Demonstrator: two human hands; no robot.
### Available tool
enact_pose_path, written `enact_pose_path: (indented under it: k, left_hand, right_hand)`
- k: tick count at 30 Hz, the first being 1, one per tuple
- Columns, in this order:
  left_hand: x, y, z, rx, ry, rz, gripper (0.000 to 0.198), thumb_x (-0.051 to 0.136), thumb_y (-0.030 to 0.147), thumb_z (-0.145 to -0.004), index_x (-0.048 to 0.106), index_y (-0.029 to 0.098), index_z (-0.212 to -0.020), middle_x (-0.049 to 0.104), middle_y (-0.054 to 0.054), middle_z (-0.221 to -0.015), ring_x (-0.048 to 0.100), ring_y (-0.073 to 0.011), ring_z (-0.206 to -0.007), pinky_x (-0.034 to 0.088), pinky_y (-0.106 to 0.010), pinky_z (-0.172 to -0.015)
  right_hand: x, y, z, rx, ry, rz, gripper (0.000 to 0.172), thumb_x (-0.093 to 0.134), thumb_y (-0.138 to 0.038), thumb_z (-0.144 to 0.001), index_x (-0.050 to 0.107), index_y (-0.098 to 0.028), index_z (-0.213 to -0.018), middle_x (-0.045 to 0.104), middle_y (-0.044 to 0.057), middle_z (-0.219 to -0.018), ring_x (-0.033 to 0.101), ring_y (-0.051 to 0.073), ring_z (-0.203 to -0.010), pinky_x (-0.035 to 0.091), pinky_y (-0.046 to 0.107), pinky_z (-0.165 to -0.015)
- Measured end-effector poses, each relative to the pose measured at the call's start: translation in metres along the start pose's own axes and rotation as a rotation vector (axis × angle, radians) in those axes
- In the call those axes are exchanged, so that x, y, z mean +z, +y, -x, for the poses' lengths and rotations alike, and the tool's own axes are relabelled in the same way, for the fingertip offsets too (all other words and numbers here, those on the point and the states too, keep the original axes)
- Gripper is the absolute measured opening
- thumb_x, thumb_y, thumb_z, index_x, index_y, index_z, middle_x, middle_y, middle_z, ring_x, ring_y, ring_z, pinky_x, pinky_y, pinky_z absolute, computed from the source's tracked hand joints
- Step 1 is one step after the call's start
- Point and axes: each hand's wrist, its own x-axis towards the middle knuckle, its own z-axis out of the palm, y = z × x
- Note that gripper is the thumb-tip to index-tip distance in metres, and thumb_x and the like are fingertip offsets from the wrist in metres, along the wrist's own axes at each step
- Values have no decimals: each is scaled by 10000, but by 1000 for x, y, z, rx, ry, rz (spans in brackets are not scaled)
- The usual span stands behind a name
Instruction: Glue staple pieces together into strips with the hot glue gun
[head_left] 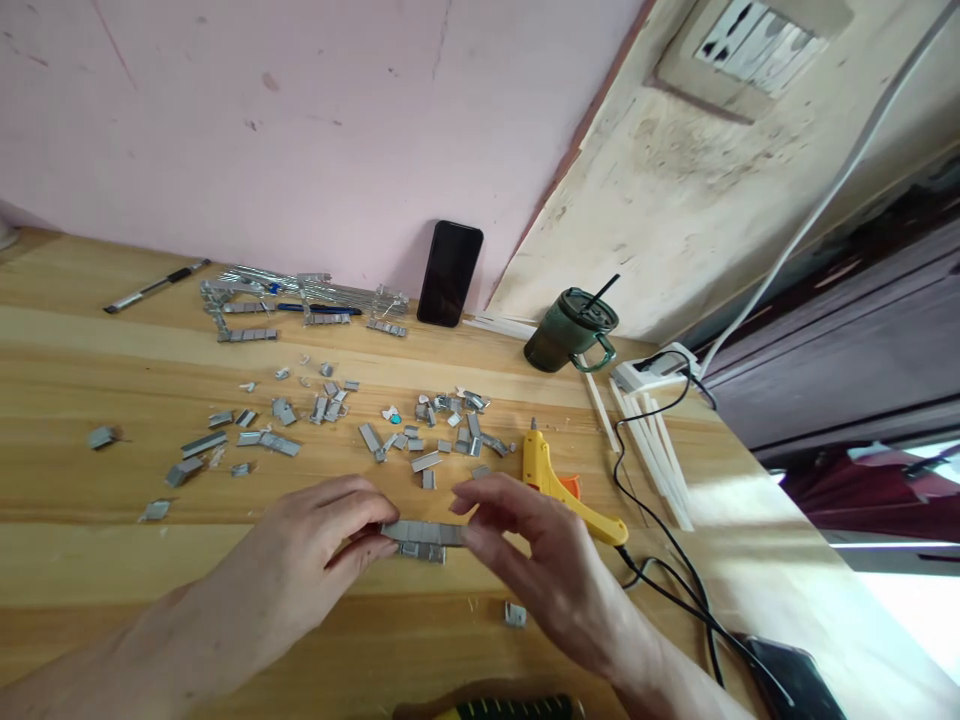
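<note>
My left hand (330, 530) pinches the left end of a grey strip (424, 532) made of small flat pieces lined up side by side. At the strip's right end, the thumb and forefinger of my right hand (532, 560) close on it. Shorter grey pieces (424, 552) show along its lower edge; whether they are fixed to it I cannot tell. A yellow glue gun (566, 490) with an orange trigger lies just beyond my right hand. Under the hands, a single small grey piece (514, 613) rests on the wooden table (360, 640).
Many loose grey pieces (450, 410) are scattered ahead. By the wall are clear rods (300, 285), a pen (157, 287), a leaning phone (450, 273) and a green mug (571, 330). White sticks (656, 455), a power strip (656, 368) and black cable (679, 570) lie rightward.
</note>
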Motion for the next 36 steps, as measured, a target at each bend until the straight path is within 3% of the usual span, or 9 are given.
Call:
enact_pose_path:
  k: [5, 12, 17, 22, 27, 36]
  left_hand:
    - [2, -2, 2, -62, 19, 27, 181, 479, 263, -917, 644, 232, -849, 695, 19, -822, 666, -128, -707, 517, -210, -643]
    - [0, 1, 0, -54, 57, 35, 173, 523, 340, -894, 657, 246, -837, 713, 42, -788, 678, -113, -664, 516, -178, -616]
    - [3, -4, 3, -50, 79, 21, 158, 521, 346, -899, 646, 254, -867, 714, 40, -809, 681, -120, -678, 517, -187, -622]
    - [3, -3, 0, -12, 101, -4, 163, 515, 317, -896, 659, 244, -870, 723, 22, -804, 694, -131, -688, 533, -186, -618]
    - [-2, 4, -6, -21, 108, 7, 140, 538, 248, -857, 675, 222, -844, 733, 12, -767, 692, -116, -631, 537, -162, -570]
    - [-2, 6, -7, -97, 97, 103, 137, 557, 237, -809, 694, 229, -810, 730, 20, -728, 691, -116, -612, 555, -165, -562]
  right_hand:
    - [-16, 13, 1, 171, 110, -154, 255, 584, -399, -861, 636, -185, -990, 640, 29, -808, 563, 142, -686, 472, 284, -640]
    - [-7, 19, 5, 261, 31, -200, 237, 632, -338, -786, 656, -161, -941, 596, 12, -750, 518, 143, -685, 430, 285, -632]
    - [3, 12, 3, 197, -64, -180, 218, 658, -277, -752, 679, -146, -925, 604, 18, -755, 527, 145, -682, 427, 280, -629]
    - [12, 11, 4, 60, -1, -71, 80, 649, -131, -748, 690, -154, -813, 588, 5, -723, 537, 126, -631, 433, 249, -584]
    - [15, 13, 8, -63, 38, 92, 109, 652, -64, -739, 687, -138, -812, 593, 17, -721, 554, 133, -622, 447, 254, -579]
    - [15, 12, 12, -137, 31, 140, 113, 664, -53, -733, 677, -129, -816, 602, 21, -721, 566, 131, -615, 460, 242, -572]
